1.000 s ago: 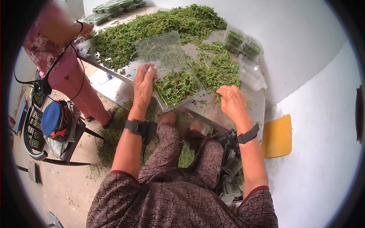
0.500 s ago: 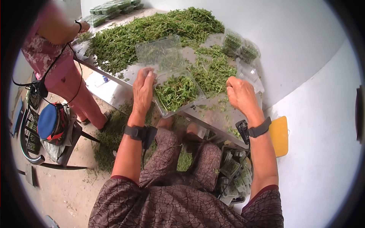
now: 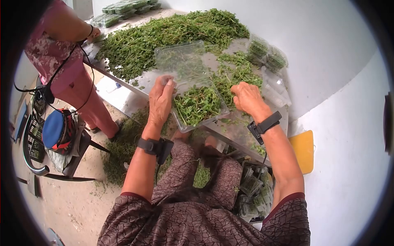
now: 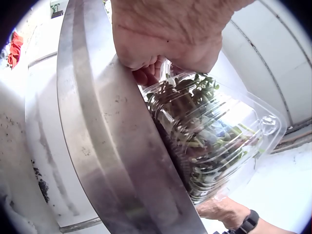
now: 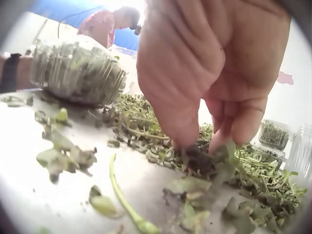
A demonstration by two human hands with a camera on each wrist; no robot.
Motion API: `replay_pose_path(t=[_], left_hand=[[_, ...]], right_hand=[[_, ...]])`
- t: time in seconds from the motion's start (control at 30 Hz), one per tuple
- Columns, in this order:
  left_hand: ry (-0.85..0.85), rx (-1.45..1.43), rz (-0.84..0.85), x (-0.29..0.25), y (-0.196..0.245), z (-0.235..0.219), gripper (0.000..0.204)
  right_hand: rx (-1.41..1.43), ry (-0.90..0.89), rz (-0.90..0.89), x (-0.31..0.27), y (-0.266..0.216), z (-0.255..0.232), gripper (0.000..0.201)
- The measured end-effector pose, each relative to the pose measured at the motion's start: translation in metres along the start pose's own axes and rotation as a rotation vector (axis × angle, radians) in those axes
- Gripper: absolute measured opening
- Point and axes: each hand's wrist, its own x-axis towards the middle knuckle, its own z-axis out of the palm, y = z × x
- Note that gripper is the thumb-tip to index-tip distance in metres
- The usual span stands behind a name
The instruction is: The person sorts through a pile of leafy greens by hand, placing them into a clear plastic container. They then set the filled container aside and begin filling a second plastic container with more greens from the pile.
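A clear hinged plastic clamshell (image 3: 183, 128) filled with leafy green stems (image 3: 197, 105) stands at the table edge, its lid (image 3: 179, 57) folded back. My left hand (image 3: 161, 97) grips its left side, the fingers partly hidden behind the plastic in the left wrist view. To the right of the box, my right hand (image 3: 249, 99) is down at a loose spread of the same greens (image 3: 238, 74). In the right wrist view its thumb and fingers (image 5: 178, 131) pinch some leaves close over the tabletop.
A large heap of greens (image 3: 172, 39) covers the table's far side. Filled boxes (image 3: 266, 52) and empty clear ones (image 3: 276, 88) stand by the wall. More packed boxes (image 3: 254, 192) sit below on the right. Another person (image 3: 67, 61) stands at left, near a chair (image 3: 69, 158).
My right hand drew back to the right, then returned left to the loose greens. The left hand keeps its hold on the clamshell.
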Motion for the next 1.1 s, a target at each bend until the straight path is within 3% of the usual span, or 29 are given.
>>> replay_pose_path(t=[0.07, 0.33, 0.4, 0.6, 0.7, 0.83, 1.1], left_hand=[[-0.009, 0.035, 0.002, 0.001, -0.001, -0.001, 0.03], [0.015, 0.067, 0.053, 0.002, -0.006, 0.001, 0.029], [0.037, 0.063, 0.07, 0.003, -0.006, 0.002, 0.028], [0.033, 0.072, 0.093, 0.003, -0.004, 0.001, 0.028], [0.035, 0.062, 0.088, 0.004, -0.005, 0.001, 0.028], [-0.031, 0.05, 0.012, 0.003, -0.003, -0.001, 0.032], [-0.023, 0.049, 0.007, 0.003, -0.002, 0.0, 0.032]], right_hand=[[0.059, 0.244, -0.087, 0.001, 0.012, 0.015, 0.003], [0.188, 0.294, 0.053, -0.022, 0.01, -0.025, 0.018], [0.427, 0.252, 0.193, -0.026, 0.003, -0.038, 0.01], [0.855, 0.223, 0.092, -0.028, -0.036, -0.07, 0.013], [0.781, 0.11, 0.053, -0.027, -0.053, -0.077, 0.01], [0.75, 0.139, -0.037, -0.03, -0.055, -0.061, 0.022], [0.623, 0.138, -0.026, -0.049, -0.047, -0.056, 0.025]])
